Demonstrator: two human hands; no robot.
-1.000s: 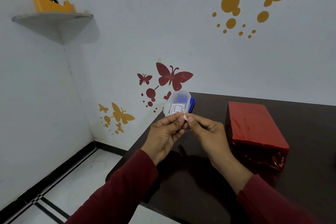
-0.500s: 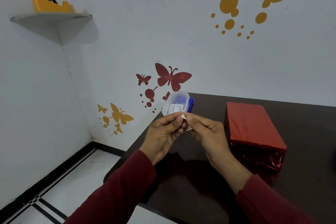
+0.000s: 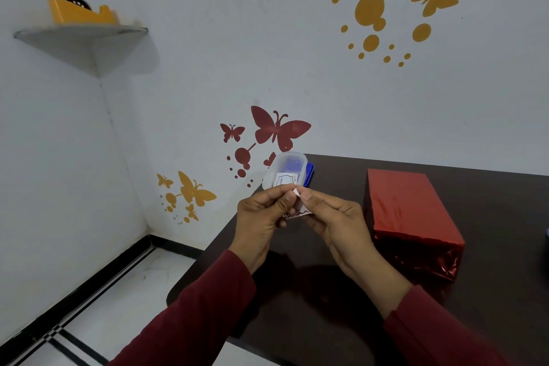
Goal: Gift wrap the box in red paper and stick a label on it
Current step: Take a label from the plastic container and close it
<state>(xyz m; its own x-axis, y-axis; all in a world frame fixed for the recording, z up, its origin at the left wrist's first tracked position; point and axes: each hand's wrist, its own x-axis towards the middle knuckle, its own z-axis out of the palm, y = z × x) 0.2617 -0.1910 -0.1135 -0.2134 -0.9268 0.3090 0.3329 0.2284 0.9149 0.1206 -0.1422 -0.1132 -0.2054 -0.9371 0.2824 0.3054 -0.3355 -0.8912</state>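
Now | both hands' fingers [image 3: 283, 202] pinch label [image 3: 297, 212] | wrapped box [image 3: 407, 208] beside right hand [image 3: 335, 217]

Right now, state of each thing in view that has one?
Box: wrapped in red paper, on the table, no label on the faces in view.
Label: pinched between both hands, not yet stuck on.
Left hand: grip on label.
Right hand: grip on label's corner.
Plastic tub: on the table, lid shut.

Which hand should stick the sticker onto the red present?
Probably the right hand: it pinches the label along with the left hand, and the red wrapped box lies just beside it on that side.
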